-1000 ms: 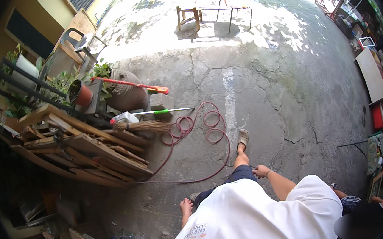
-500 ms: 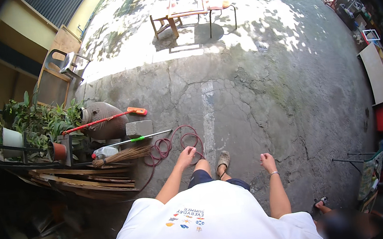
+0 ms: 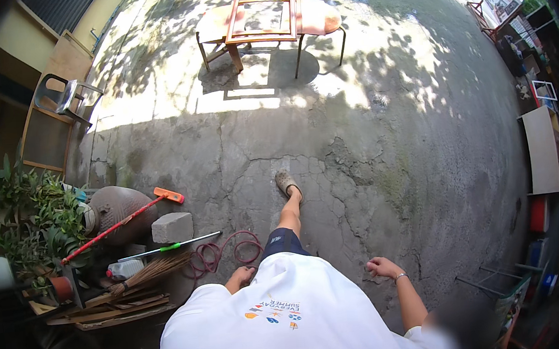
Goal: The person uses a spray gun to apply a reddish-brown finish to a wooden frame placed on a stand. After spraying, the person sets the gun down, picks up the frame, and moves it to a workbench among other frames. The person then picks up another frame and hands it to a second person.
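My left hand [image 3: 241, 276] hangs low beside the white shirt, partly covered by it, its fingers curled in with nothing visible in them. Nearest to it on the ground lies a coiled dark red hose [image 3: 214, 255], which it does not touch. My right hand [image 3: 385, 268], with a bracelet at the wrist, hangs out to the right over bare concrete. Its fingers are loosely bent and a little apart, and it holds nothing. One foot in a clog [image 3: 286, 182] is stretched forward on the cracked ground.
Ahead, a wooden frame [image 3: 231, 34] lies across stools [image 3: 318, 17]. Left stand a chair [image 3: 69, 100], a clay jar [image 3: 122, 213], a concrete block [image 3: 172, 228], a red-handled brush [image 3: 119, 225], a straw broom [image 3: 154, 272] and plants [image 3: 33, 205]. A pale panel [image 3: 543, 152] stands right.
I have stepped forward: the framed stools look closer, and the hose and jar have shifted left and down. My left hand has swung back toward the shirt; my right hand has lowered and its fingers loosened.
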Motion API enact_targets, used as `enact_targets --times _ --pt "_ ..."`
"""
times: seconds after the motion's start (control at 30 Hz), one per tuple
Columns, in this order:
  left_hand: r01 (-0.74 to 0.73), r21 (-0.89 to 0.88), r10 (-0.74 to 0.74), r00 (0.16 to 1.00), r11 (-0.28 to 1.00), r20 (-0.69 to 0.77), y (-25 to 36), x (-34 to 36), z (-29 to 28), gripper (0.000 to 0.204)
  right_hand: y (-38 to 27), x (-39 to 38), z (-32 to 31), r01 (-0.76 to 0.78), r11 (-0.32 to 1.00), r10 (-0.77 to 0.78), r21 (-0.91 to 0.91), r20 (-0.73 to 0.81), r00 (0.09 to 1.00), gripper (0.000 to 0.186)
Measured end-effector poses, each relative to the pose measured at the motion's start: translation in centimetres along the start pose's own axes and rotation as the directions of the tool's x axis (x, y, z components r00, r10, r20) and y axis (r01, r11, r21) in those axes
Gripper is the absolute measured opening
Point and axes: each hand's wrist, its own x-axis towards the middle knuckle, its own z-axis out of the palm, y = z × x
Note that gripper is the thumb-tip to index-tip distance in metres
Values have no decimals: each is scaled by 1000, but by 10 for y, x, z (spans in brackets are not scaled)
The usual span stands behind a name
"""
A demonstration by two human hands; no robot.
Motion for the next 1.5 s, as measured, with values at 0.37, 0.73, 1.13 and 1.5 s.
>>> enact_targets --times 0.37,0.73,1.13,1.5 --pt "-573 -582 302 812 578 -500 415 126 -383 33 -361 206 -232 265 956 -265 -128 14 964 42" --pt "-298 -700 83 943 649 -323 549 345 -473 36 -876 432 -503 359 745 -27 -562 513 858 47" --pt "-273 -900 -322 933 -340 -161 713 567 -581 72 -1226 865 -746 551 678 -706 -486 -220 673 57" --pt "-373 -524 -256 924 -766 -283 794 604 -604 71 -1318 946 -728 296 786 -253 -543 155 955 81"
